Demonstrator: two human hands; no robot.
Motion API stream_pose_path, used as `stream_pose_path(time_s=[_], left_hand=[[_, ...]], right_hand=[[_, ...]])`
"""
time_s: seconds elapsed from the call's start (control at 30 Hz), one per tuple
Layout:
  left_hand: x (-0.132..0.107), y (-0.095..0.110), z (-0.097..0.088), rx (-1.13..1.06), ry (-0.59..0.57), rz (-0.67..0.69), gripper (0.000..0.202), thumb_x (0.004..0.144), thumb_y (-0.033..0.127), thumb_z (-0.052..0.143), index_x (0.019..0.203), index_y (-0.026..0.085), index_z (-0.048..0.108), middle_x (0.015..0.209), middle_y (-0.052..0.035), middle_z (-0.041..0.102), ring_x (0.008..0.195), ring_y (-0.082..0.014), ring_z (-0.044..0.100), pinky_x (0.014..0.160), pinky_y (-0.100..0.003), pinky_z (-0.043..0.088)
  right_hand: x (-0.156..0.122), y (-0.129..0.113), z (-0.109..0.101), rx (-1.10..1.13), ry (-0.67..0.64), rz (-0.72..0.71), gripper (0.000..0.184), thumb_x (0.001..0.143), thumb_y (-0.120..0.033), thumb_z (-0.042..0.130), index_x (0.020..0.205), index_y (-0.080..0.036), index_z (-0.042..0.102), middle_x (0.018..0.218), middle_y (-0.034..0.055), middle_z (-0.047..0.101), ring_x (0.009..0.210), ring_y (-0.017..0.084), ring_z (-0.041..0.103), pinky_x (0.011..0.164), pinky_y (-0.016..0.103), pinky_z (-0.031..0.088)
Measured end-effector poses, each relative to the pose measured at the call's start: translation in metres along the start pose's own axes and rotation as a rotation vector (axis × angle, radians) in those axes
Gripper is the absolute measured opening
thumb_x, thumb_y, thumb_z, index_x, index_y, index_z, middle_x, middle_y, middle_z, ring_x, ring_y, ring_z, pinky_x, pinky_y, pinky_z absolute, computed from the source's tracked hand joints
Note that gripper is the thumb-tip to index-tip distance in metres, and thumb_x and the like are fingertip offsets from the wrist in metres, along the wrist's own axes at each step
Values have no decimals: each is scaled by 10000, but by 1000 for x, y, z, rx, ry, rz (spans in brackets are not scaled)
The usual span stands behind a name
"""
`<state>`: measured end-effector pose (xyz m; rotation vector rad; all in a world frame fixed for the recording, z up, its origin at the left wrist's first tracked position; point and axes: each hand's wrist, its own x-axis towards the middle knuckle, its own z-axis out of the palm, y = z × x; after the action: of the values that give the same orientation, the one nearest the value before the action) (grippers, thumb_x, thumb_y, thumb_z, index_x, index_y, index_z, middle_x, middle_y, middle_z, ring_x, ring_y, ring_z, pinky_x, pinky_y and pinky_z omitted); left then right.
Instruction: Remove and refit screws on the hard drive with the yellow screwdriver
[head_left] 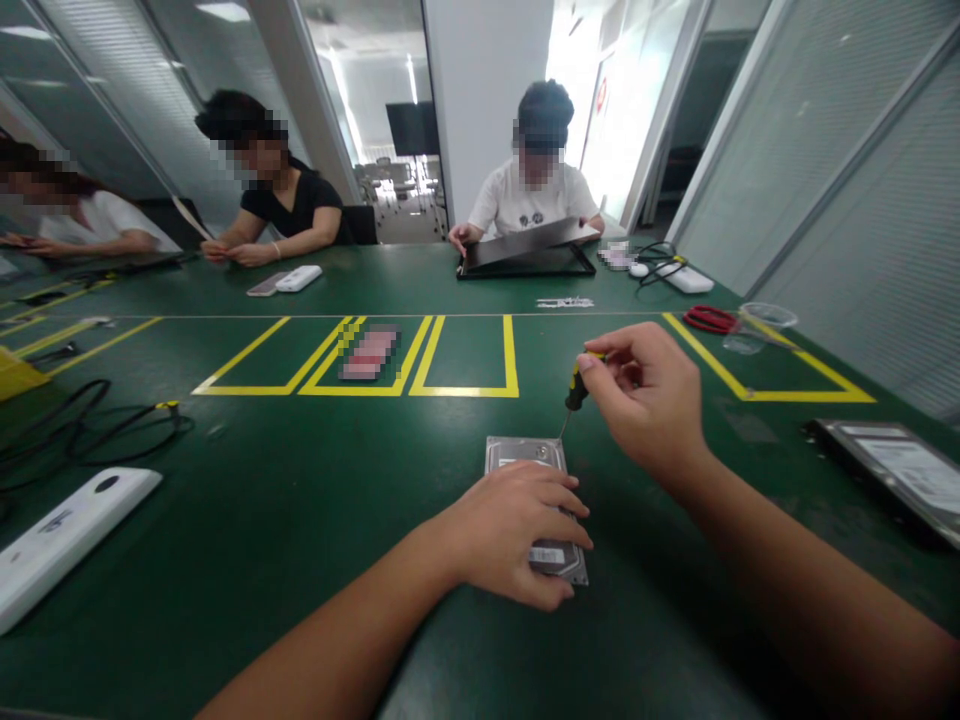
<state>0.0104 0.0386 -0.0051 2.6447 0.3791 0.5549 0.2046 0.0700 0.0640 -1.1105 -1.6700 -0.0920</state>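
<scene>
A silver hard drive (551,553) lies on the green table in front of me. My left hand (521,525) rests across its middle, fingers spread and bent over the right edge, holding it down and hiding much of its label. In my right hand (649,395) is a screwdriver (576,388) with a black and yellow handle, pinched between thumb and fingers. The shaft points down, and its tip is at the drive's far right corner. Whether a screw sits under the tip, I cannot tell.
Another hard drive (892,470) lies at the right. To the left are a white power bank (71,540) and black cables (82,430). Yellow tape (465,392) marks rectangles. A red cable (709,319) and plastic cup (765,318) stand far right. Across the table a person (532,190) handles a dark panel.
</scene>
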Motion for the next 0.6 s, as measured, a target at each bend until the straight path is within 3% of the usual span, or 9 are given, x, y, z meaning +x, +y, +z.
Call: stream_pose_path(time_s=[0.27, 0.6], left_hand=[[0, -2, 2, -4, 21, 0, 397, 706, 426, 721, 1062, 250, 738, 1215, -23, 698, 1262, -279, 560, 1081, -413, 384], [3, -7, 1, 12, 24, -5, 399, 702, 410, 720, 1062, 240, 739, 1203, -16, 702, 1260, -267, 557, 1082, -395, 387]], right_hand=[[2, -1, -2, 6, -38, 17, 106, 880, -289, 663, 882, -183, 659, 815, 8, 602, 644, 109, 521, 574, 262, 402], [4, -2, -4, -16, -51, 85, 92, 890, -276, 641, 863, -191, 663, 792, 5, 627, 616, 103, 515, 572, 258, 396]])
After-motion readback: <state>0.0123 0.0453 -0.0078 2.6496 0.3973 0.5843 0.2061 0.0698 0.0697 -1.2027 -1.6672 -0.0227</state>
